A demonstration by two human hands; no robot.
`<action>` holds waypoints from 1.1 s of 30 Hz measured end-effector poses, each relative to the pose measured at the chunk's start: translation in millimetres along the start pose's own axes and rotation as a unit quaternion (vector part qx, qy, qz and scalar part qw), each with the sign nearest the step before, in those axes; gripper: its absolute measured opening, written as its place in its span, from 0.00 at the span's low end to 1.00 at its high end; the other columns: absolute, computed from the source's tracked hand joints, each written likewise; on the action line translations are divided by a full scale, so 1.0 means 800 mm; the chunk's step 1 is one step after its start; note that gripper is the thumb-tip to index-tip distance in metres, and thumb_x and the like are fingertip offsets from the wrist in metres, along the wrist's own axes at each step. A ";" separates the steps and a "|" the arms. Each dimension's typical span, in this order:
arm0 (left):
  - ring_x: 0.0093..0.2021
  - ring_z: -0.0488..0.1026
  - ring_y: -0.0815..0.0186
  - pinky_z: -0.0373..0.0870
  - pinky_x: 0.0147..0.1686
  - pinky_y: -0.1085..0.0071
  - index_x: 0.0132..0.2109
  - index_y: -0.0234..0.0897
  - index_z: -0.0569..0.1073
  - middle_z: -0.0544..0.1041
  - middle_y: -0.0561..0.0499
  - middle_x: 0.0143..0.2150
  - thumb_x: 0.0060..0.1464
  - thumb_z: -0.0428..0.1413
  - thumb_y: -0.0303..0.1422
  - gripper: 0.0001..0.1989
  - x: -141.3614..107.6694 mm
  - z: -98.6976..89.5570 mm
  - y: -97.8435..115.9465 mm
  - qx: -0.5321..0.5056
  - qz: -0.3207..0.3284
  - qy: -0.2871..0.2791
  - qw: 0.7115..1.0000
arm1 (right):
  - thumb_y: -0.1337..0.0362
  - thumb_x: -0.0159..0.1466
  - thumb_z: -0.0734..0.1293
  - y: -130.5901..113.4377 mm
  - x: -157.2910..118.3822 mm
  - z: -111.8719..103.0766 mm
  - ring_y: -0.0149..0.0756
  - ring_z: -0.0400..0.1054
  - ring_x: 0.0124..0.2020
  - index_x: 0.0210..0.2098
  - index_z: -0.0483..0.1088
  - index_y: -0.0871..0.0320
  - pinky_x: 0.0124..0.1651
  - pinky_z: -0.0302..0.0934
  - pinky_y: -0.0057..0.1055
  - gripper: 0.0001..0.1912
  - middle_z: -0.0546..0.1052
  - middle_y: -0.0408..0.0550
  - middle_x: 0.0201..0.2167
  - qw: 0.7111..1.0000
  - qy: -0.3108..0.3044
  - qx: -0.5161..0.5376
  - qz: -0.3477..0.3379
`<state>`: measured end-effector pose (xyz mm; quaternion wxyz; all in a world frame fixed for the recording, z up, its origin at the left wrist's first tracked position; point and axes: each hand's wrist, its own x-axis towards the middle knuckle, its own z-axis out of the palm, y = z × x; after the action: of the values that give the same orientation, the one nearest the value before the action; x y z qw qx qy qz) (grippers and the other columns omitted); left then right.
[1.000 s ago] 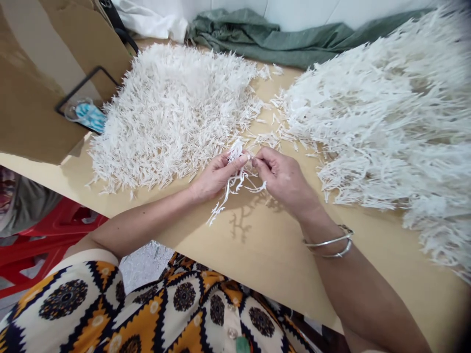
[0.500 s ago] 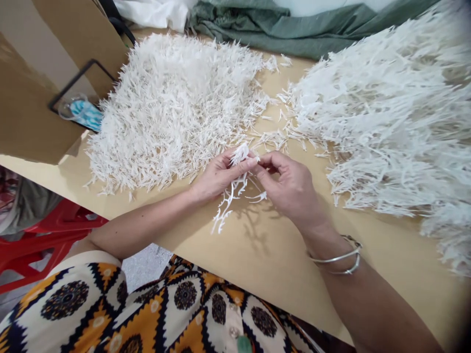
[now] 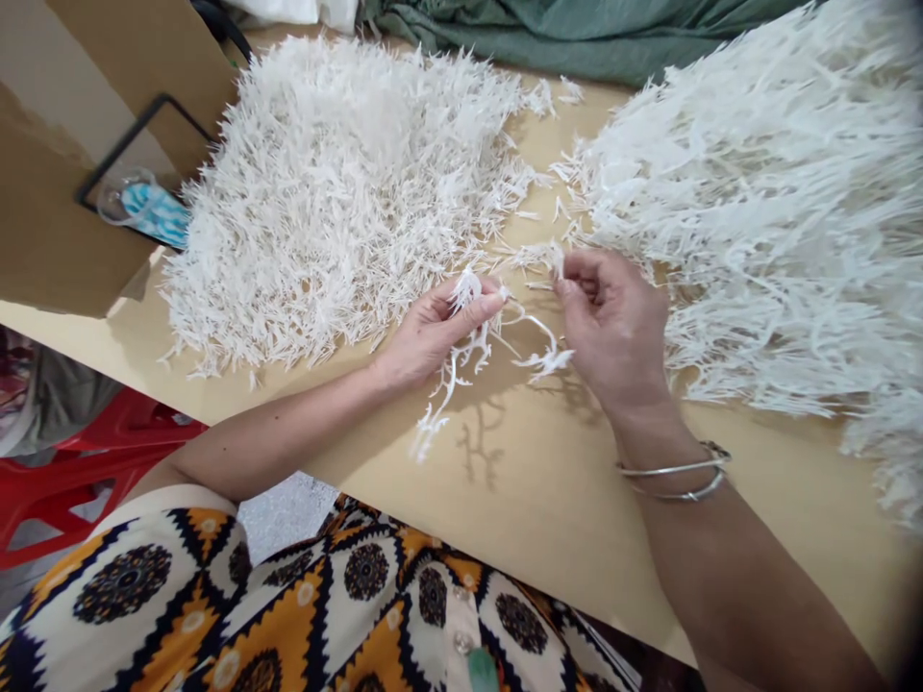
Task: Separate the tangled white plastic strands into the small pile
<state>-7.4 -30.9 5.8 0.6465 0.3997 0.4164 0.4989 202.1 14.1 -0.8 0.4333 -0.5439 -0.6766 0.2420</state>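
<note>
My left hand pinches several thin white branched sprigs, which look like plastic, between thumb and fingers. A feathery tuft sticks up above the thumb, and the branching stems hang down over the table. One stem arches out to the right, with its forked tip beneath my right hand. My right hand is apart from the left, its thumb and forefinger closed at a small white sprig lying among loose pieces between the piles. How much of that sprig the fingers cover is hidden.
A wide heap of short white sprigs lies at the left, a larger heap of long ones at the right. A cardboard box stands far left, with a blue-and-white item beside it. Green cloth lies behind; a red stool stands below left.
My right hand has moved away from the left, rightward and slightly up, to the loose pieces. The left hand keeps hold of its sprigs, with one stem now spread out to the right.
</note>
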 end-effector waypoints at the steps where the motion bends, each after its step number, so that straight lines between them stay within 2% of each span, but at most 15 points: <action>1: 0.27 0.65 0.76 0.63 0.27 0.75 0.44 0.41 0.78 0.75 0.57 0.33 0.57 0.69 0.51 0.19 0.000 0.001 0.000 -0.011 -0.012 0.012 1.000 | 0.63 0.70 0.67 -0.006 -0.001 -0.001 0.44 0.76 0.46 0.50 0.76 0.51 0.52 0.70 0.47 0.10 0.81 0.52 0.48 1.000 0.005 0.010 -0.020; 3: 0.25 0.65 0.76 0.62 0.26 0.75 0.44 0.41 0.78 0.74 0.58 0.31 0.56 0.69 0.50 0.20 0.001 0.003 0.001 -0.034 -0.023 0.023 0.999 | 0.60 0.72 0.66 -0.024 -0.003 -0.003 0.46 0.75 0.53 0.51 0.77 0.51 0.56 0.69 0.49 0.11 0.81 0.53 0.52 0.998 0.006 0.016 -0.056; 4: 0.25 0.65 0.76 0.62 0.25 0.76 0.44 0.41 0.77 0.73 0.58 0.30 0.56 0.70 0.50 0.20 0.002 0.003 0.001 -0.045 -0.025 0.024 0.998 | 0.59 0.73 0.67 -0.033 -0.005 -0.003 0.46 0.75 0.54 0.49 0.78 0.51 0.57 0.69 0.49 0.10 0.82 0.52 0.51 0.998 -0.009 0.019 -0.063; 8: 0.27 0.69 0.75 0.66 0.28 0.76 0.44 0.41 0.78 0.76 0.57 0.33 0.57 0.70 0.48 0.18 0.002 0.003 0.003 -0.054 -0.026 0.021 0.998 | 0.55 0.69 0.72 -0.054 -0.015 -0.001 0.43 0.76 0.46 0.41 0.79 0.50 0.55 0.69 0.46 0.07 0.83 0.47 0.43 0.988 -0.140 0.060 -0.034; 11: 0.34 0.74 0.74 0.71 0.34 0.75 0.44 0.41 0.79 0.80 0.55 0.41 0.56 0.71 0.47 0.18 0.001 0.002 0.005 -0.048 -0.016 0.014 0.999 | 0.58 0.70 0.71 -0.055 -0.022 0.005 0.40 0.73 0.40 0.37 0.76 0.51 0.49 0.68 0.42 0.06 0.81 0.45 0.37 0.982 -0.173 0.075 0.001; 13: 0.34 0.75 0.74 0.72 0.36 0.75 0.44 0.40 0.78 0.80 0.55 0.40 0.57 0.70 0.47 0.18 0.001 0.002 0.006 -0.048 -0.023 -0.002 0.999 | 0.60 0.71 0.69 -0.055 -0.025 0.011 0.40 0.72 0.38 0.36 0.73 0.51 0.46 0.66 0.40 0.06 0.79 0.45 0.34 0.984 -0.169 0.060 0.002; 18: 0.28 0.71 0.75 0.68 0.31 0.76 0.43 0.39 0.75 0.76 0.58 0.32 0.56 0.70 0.48 0.20 0.000 0.001 0.006 -0.056 -0.041 -0.027 0.997 | 0.64 0.69 0.68 -0.043 -0.019 0.020 0.42 0.69 0.37 0.32 0.67 0.51 0.46 0.63 0.41 0.09 0.76 0.46 0.32 0.991 -0.120 -0.028 -0.046; 21: 0.26 0.68 0.76 0.66 0.29 0.76 0.44 0.39 0.75 0.78 0.58 0.33 0.59 0.67 0.51 0.21 -0.004 -0.001 0.007 -0.004 -0.026 -0.056 0.998 | 0.64 0.69 0.67 -0.023 -0.009 0.014 0.39 0.64 0.31 0.30 0.65 0.51 0.40 0.60 0.39 0.11 0.73 0.44 0.28 0.995 -0.083 -0.061 -0.007; 23: 0.26 0.67 0.77 0.64 0.29 0.75 0.44 0.38 0.75 0.78 0.56 0.33 0.60 0.66 0.51 0.21 -0.007 0.000 0.009 0.049 -0.018 -0.090 0.995 | 0.62 0.69 0.68 -0.010 -0.003 0.007 0.37 0.61 0.27 0.32 0.67 0.51 0.36 0.57 0.38 0.09 0.71 0.41 0.26 0.996 -0.058 -0.065 0.017; 25: 0.27 0.68 0.76 0.64 0.30 0.75 0.44 0.37 0.75 0.78 0.55 0.31 0.61 0.65 0.50 0.20 -0.008 0.002 0.013 0.083 -0.012 -0.110 0.990 | 0.58 0.70 0.68 -0.004 0.000 0.001 0.36 0.64 0.26 0.32 0.70 0.51 0.35 0.59 0.39 0.10 0.73 0.41 0.26 0.997 -0.045 -0.050 0.037; 28: 0.28 0.70 0.74 0.64 0.30 0.75 0.45 0.36 0.75 0.76 0.55 0.29 0.62 0.65 0.49 0.20 -0.005 0.007 0.017 0.112 -0.010 -0.112 0.987 | 0.55 0.73 0.66 -0.010 0.002 -0.006 0.40 0.72 0.32 0.33 0.72 0.52 0.42 0.66 0.43 0.13 0.78 0.47 0.31 1.000 -0.005 -0.010 0.023; 30: 0.29 0.70 0.74 0.64 0.30 0.75 0.43 0.36 0.73 0.76 0.55 0.30 0.61 0.66 0.48 0.20 -0.003 0.008 0.018 0.130 -0.013 -0.111 0.985 | 0.56 0.73 0.66 -0.023 0.002 -0.014 0.43 0.75 0.40 0.39 0.75 0.52 0.47 0.68 0.45 0.10 0.81 0.52 0.39 0.999 0.032 0.001 -0.021; 32: 0.28 0.70 0.74 0.63 0.30 0.75 0.39 0.36 0.72 0.76 0.55 0.29 0.60 0.66 0.49 0.21 -0.001 0.008 0.017 0.146 -0.017 -0.123 0.981 | 0.57 0.72 0.69 -0.039 0.002 -0.024 0.46 0.76 0.48 0.47 0.77 0.53 0.54 0.68 0.47 0.09 0.81 0.55 0.47 0.996 0.017 -0.007 -0.084; 33: 0.28 0.69 0.74 0.63 0.30 0.75 0.38 0.36 0.71 0.75 0.55 0.29 0.60 0.66 0.49 0.21 -0.001 0.007 0.016 0.152 -0.019 -0.134 0.979 | 0.57 0.71 0.70 -0.047 0.002 -0.030 0.48 0.75 0.52 0.50 0.77 0.52 0.57 0.68 0.48 0.10 0.82 0.55 0.50 0.993 -0.021 -0.016 -0.117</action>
<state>-5.8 -29.9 19.5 0.6377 0.5483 0.4043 0.3595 202.5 1.1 41.5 0.4358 -0.4626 -0.7484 0.1894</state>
